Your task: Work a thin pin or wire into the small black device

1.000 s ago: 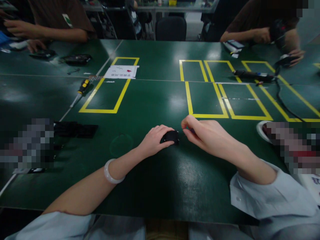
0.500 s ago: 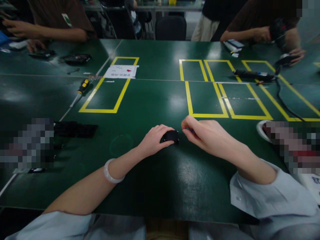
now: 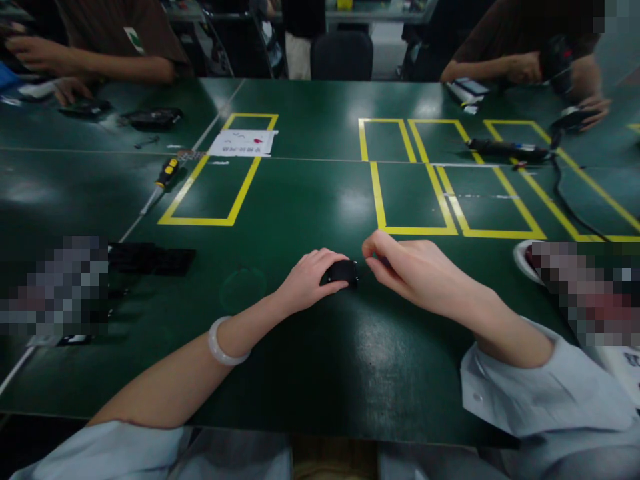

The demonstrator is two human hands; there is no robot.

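My left hand (image 3: 313,280) grips a small black block-shaped part (image 3: 343,272) on the green table (image 3: 305,373). Fingers lie along its far side and the thumb along the near side. Tiny shiny points, perhaps pins or screws, show at the part's right end. Just to the right of that end, my right hand (image 3: 405,267) is closed in a pinch, apart from the part. Whatever those fingertips may hold is too small to make out.
Yellow tape outlines (image 3: 415,231) mark the table. A screwdriver (image 3: 167,173) and a paper sheet (image 3: 243,143) lie ahead left. Black parts (image 3: 150,258) sit at left. At the far right, a person's hand (image 3: 595,112) is beside a dark cable (image 3: 563,193).
Both my hands and the black part stay almost still. In the background, a standing person has moved from right of the chair to its left.
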